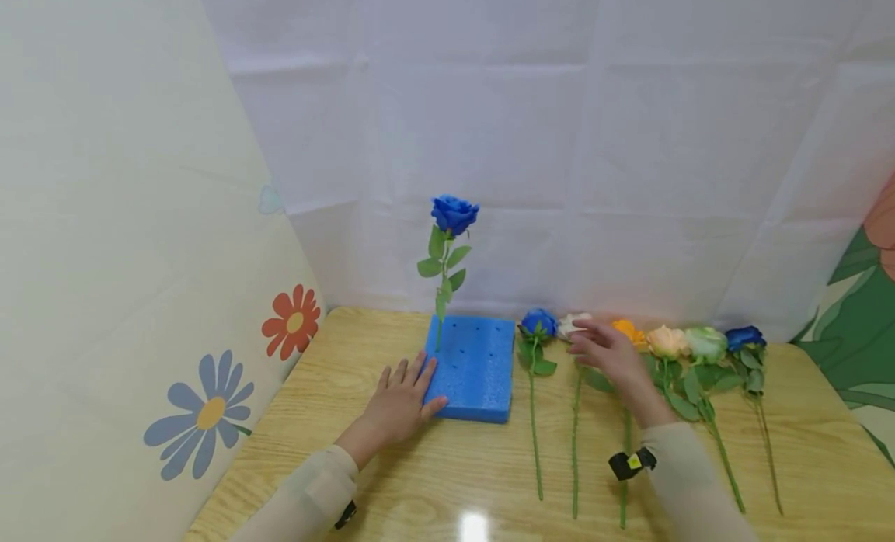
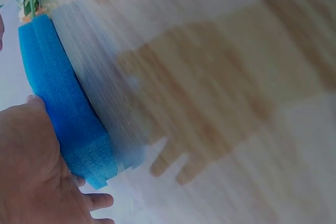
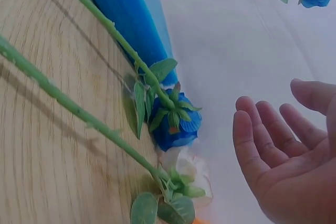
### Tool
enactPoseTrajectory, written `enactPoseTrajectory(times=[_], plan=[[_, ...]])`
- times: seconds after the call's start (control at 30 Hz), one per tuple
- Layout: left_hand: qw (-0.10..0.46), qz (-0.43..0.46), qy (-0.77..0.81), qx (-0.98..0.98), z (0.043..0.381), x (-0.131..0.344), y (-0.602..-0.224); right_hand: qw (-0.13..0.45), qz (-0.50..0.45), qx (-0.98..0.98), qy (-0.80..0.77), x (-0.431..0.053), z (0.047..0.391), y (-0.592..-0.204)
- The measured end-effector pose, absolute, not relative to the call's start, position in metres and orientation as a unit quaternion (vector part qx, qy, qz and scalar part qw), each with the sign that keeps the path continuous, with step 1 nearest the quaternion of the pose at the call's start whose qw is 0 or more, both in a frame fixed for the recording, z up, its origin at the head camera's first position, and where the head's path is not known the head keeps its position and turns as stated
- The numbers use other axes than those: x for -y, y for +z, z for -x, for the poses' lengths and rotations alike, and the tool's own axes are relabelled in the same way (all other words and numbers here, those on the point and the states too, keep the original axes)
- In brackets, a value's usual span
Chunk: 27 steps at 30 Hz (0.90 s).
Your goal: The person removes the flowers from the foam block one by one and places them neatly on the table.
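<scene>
A blue foam block (image 1: 482, 379) with several small holes lies on the table. One blue rose (image 1: 454, 214) stands upright in its back left part. My left hand (image 1: 398, 410), fingers spread, rests against the block's left edge. To the right, my right hand (image 1: 611, 359) hovers above the row of flowers, partly covering the white rose (image 1: 573, 324). Its fingers are loosely bent with nothing between them, as the right wrist view shows. A second blue rose (image 3: 176, 124) lies between the block and the white rose.
Farther right lie an orange flower (image 1: 627, 330), a peach rose (image 1: 667, 342), a pale green rose (image 1: 706, 343) and a dark blue rose (image 1: 745, 338), stems toward the front. A white cloth (image 1: 489, 138) hangs behind the wooden table (image 1: 419, 480); a flower-printed sheet (image 1: 140, 216) hangs at left.
</scene>
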<state>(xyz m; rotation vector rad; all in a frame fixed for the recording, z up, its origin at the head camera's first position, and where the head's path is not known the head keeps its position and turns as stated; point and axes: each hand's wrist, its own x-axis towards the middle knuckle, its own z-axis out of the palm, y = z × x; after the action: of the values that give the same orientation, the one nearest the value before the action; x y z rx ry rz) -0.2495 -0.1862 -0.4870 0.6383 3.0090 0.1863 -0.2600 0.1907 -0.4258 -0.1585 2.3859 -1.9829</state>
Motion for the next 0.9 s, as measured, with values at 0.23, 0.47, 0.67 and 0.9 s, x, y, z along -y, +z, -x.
enactPoseTrajectory(times=[0.23, 0.47, 0.67, 0.9], plan=[[0.031, -0.206, 0.06, -0.976, 0.249, 0.186, -0.486, 0.028, 0.061, -0.758, -0.648, -0.177, 0.266, -0.428], [0.03, -0.206, 0.062, -0.976, 0.248, 0.186, -0.484, 0.044, 0.076, -0.758, -0.646, -0.161, 0.271, -0.431], [0.028, -0.208, 0.064, -0.976, 0.246, 0.186, -0.483, 0.042, 0.072, -0.756, -0.649, -0.147, 0.276, -0.432], [0.029, -0.207, 0.059, -0.976, 0.245, 0.185, -0.481, 0.047, 0.083, -0.76, -0.643, -0.129, 0.28, -0.43]])
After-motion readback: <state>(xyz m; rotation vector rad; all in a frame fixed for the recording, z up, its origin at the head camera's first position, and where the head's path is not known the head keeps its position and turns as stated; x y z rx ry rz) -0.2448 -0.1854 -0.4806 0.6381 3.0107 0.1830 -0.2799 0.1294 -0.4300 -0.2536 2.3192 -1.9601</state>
